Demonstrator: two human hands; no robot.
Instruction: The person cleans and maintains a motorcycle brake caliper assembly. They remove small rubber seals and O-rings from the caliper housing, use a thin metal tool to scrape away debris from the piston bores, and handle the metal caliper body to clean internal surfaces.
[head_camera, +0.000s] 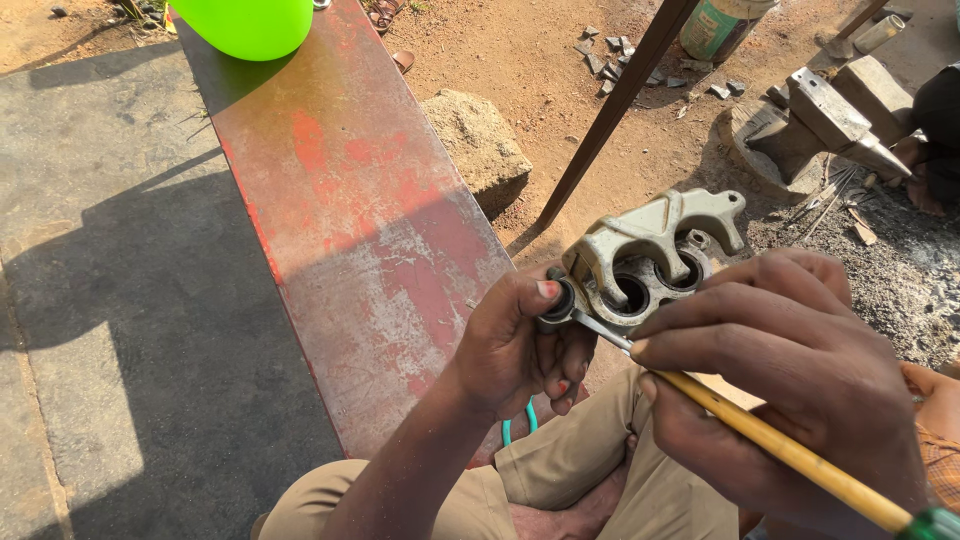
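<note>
Slippage is the thing I'd be worrying about here. The right hand (790, 385) is pinching a yellow-handled screwdriver (760, 435) with all fingers closed round the shaft, and the tip is digging at the edge of the brake caliper (650, 255), right beside the left thumb. If the blade is skating off that rim, it's probably going straight into the thumb, or gouging the bore. The left hand (520, 345) is gripping the caliper at its near end, thumb pressing on the round rubber ring there, so the part is hanging in mid-air over the lap, not resting on the red table (360, 220). One-handed support like that is letting it twist or drop onto the dirt.
</note>
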